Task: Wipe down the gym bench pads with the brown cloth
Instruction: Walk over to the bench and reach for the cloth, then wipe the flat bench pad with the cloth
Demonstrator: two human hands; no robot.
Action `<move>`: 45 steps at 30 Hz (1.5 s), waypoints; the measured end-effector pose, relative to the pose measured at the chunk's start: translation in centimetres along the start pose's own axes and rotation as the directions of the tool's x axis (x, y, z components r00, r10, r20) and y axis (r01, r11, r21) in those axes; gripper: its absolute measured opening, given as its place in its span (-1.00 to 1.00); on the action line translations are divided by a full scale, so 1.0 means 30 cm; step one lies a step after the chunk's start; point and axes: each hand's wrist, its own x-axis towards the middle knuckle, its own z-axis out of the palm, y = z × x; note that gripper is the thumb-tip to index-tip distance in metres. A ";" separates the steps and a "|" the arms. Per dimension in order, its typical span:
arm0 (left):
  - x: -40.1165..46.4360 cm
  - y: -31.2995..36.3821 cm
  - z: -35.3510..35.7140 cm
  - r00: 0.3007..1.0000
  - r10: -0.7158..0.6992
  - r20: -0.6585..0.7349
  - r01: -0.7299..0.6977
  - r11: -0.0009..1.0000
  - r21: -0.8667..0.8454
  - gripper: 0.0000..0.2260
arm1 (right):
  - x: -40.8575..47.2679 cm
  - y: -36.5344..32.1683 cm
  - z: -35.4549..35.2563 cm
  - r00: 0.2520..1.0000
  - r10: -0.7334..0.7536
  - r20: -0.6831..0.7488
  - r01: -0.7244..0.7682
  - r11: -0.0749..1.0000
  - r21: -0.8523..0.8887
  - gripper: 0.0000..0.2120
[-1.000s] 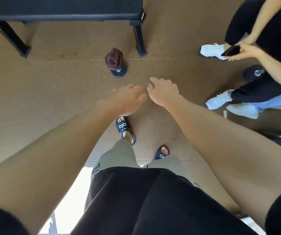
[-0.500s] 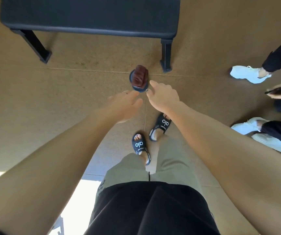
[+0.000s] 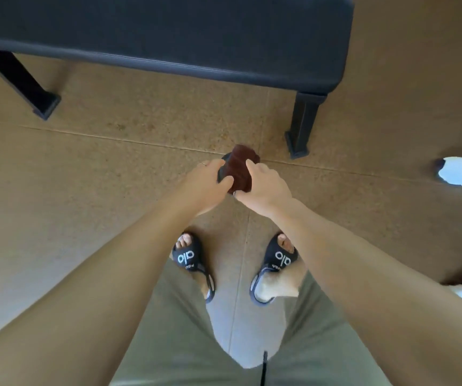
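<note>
On the cork floor [image 3: 113, 190] before the desk [image 3: 168, 32], your left hand [image 3: 204, 185] and right hand [image 3: 266, 188] fingers grasped the brown cloth [image 3: 239, 168].

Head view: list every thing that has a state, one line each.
brown cloth: folded, on a dark round object on the floor, both hands on it.
left hand: fingers curled round the cloth's left side.
right hand: pinching the cloth's right side.
bench pad: bare, untouched, not yet wiped.
</note>
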 end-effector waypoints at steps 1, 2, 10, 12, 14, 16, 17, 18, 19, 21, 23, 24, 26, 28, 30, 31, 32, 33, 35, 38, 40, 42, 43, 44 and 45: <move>0.094 -0.042 0.044 1.000 -0.007 -0.005 0.007 1.000 -0.011 -0.49 | 0.083 0.011 0.057 0.999 0.044 0.001 -0.044 0.996 0.075 -0.25; 0.183 -0.084 0.089 1.000 -0.015 -0.010 0.015 1.000 -0.020 -0.47 | 0.162 0.023 0.110 0.994 0.105 -0.010 -0.102 0.980 0.172 -0.28; 0.720 -0.292 0.372 1.000 -0.018 -0.010 0.017 0.995 -0.097 -0.58 | 0.582 0.112 0.411 0.881 0.439 -0.175 -0.260 0.759 0.597 -0.35; 0.775 -0.317 0.401 1.000 0.013 -0.009 -0.013 0.997 -0.076 -0.50 | 0.610 0.116 0.447 0.834 0.509 -0.214 -0.246 0.689 0.682 -0.37; 0.803 -0.324 0.406 1.000 0.022 0.010 -0.020 0.992 -0.125 -0.48 | 0.624 0.114 0.459 0.801 0.560 -0.212 -0.211 0.595 0.775 -0.40; 0.810 -0.321 0.384 0.997 0.018 0.076 -0.001 0.975 -0.220 -0.49 | 0.636 0.107 0.454 0.794 0.589 -0.147 -0.203 0.486 0.850 -0.43; 0.815 -0.322 0.370 0.994 0.022 0.108 0.009 0.959 -0.283 -0.49 | 0.639 0.105 0.447 0.798 0.596 -0.093 -0.204 0.411 0.889 -0.44; 0.820 -0.321 0.353 0.991 0.026 0.135 0.024 0.934 -0.356 -0.51 | 0.645 0.104 0.442 0.803 0.595 -0.029 -0.208 0.326 0.922 -0.44; 0.815 -0.313 0.333 0.986 0.033 0.161 0.040 0.902 -0.429 -0.56 | 0.644 0.099 0.430 0.811 0.584 0.034 -0.214 0.241 0.947 -0.44; 0.796 -0.301 0.292 0.975 0.057 0.215 0.071 0.837 -0.543 -0.69 | 0.628 0.087 0.393 0.840 0.525 0.140 -0.224 0.101 0.969 -0.41; 0.774 -0.283 0.248 0.965 0.099 0.244 0.066 0.806 -0.589 -0.73 | 0.607 0.076 0.350 0.874 0.448 0.190 -0.219 0.015 0.976 -0.42; 0.763 -0.269 0.224 0.963 0.125 0.239 0.048 0.794 -0.607 -0.73 | 0.593 0.071 0.325 0.890 0.415 0.190 -0.204 -0.012 0.979 -0.48; 0.749 -0.234 0.170 0.962 0.175 0.211 0.001 0.768 -0.640 -0.70 | 0.571 0.062 0.267 0.920 0.356 0.167 -0.157 -0.057 0.986 -0.59; 0.736 -0.193 0.110 0.963 0.221 0.152 -0.072 0.758 -0.648 -0.70 | 0.544 0.049 0.195 0.942 0.314 0.117 -0.097 -0.080 0.992 -0.65; 0.714 -0.144 0.042 0.958 0.274 0.088 -0.152 0.741 -0.654 -0.68 | 0.520 0.029 0.110 0.953 0.298 0.047 -0.029 -0.066 0.997 -0.65; 0.701 -0.117 0.005 0.952 0.301 0.056 -0.189 0.723 -0.665 -0.66 | 0.512 0.018 0.064 0.952 0.305 0.008 0.008 -0.049 0.999 -0.65; 0.684 -0.086 -0.034 0.945 0.328 0.022 -0.227 0.700 -0.677 -0.66 | 0.501 0.004 0.013 0.949 0.314 -0.040 0.054 -0.035 0.998 -0.65; 0.675 -0.052 -0.074 0.937 0.349 -0.018 -0.266 0.679 -0.684 -0.67 | 0.492 -0.009 -0.041 0.939 0.331 -0.097 0.113 -0.028 0.993 -0.66; 0.652 0.023 -0.155 0.910 0.395 -0.123 -0.364 0.623 -0.693 -0.70 | 0.473 -0.035 -0.162 0.903 0.368 -0.220 0.243 -0.016 0.970 -0.66; 0.622 0.146 -0.266 0.836 0.494 -0.240 -0.487 0.467 -0.738 -0.73 | 0.448 -0.061 -0.367 0.798 0.407 -0.444 0.441 0.107 0.891 -0.72; 0.613 0.229 -0.325 0.785 0.542 -0.299 -0.541 0.366 -0.757 -0.76 | 0.445 -0.064 -0.488 0.636 0.336 -0.695 0.613 0.327 0.719 -0.85; 0.620 0.301 -0.370 0.727 0.575 -0.376 -0.606 0.280 -0.744 -0.78 | 0.454 -0.056 -0.594 0.397 0.122 -0.910 0.617 0.698 0.363 -0.90; 0.640 0.324 -0.385 0.703 0.579 -0.413 -0.645 0.274 -0.714 -0.76 | 0.463 -0.051 -0.636 0.326 -0.035 -0.945 0.539 0.828 0.155 -0.90; 0.669 0.340 -0.393 0.687 0.578 -0.440 -0.688 0.322 -0.651 -0.73 | 0.478 -0.043 -0.668 0.305 -0.191 -0.933 0.441 0.897 -0.039 -0.90; 0.713 0.342 -0.392 0.680 0.571 -0.459 -0.723 0.424 -0.545 -0.69 | 0.499 -0.030 -0.687 0.347 -0.314 -0.884 0.358 0.915 -0.185 -0.89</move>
